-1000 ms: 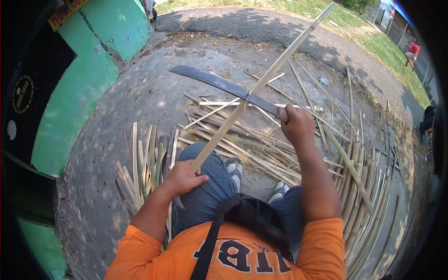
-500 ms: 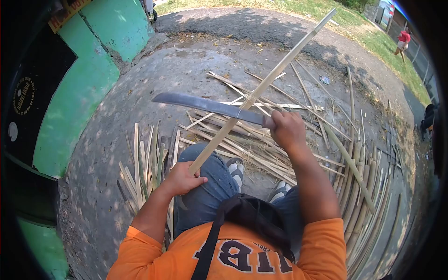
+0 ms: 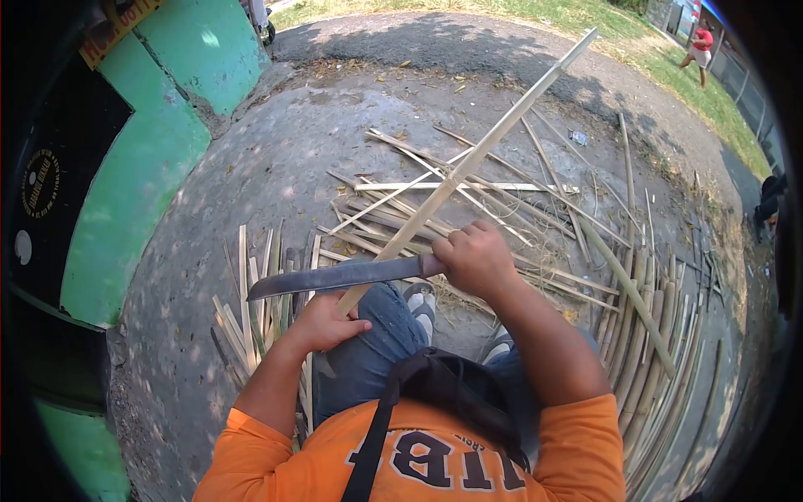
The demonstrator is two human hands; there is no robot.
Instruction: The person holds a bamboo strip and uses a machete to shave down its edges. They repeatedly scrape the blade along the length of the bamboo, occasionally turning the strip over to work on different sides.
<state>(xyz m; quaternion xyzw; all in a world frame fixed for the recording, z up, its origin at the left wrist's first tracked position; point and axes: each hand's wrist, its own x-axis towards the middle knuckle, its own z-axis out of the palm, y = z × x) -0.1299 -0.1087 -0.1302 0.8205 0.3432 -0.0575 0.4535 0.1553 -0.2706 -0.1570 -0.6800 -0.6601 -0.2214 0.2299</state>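
Grasping the machete [image 3: 343, 276] by its handle, the right hand [image 3: 475, 261] is clenched; the left hand [image 3: 326, 324] clasps the lower end of a bamboo strip [image 3: 452, 179] at the left knee [image 3: 385, 335]. Strip slants upward and away; machete crosses it just above the left hand, contact undetermined. Beyond, loose strips [image 3: 519, 187] lie crisscrossed on grey ground [image 3: 188, 251]; bamboo poles [image 3: 629, 294] lie rightward.

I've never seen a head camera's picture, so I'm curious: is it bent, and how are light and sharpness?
Head view: strongly bent, the ground bulging and the corners black; head view: sunny, with patchy shadows across the road; head view: the knife and stick look fairly crisp, while the distant person is small and lacks clear detail.
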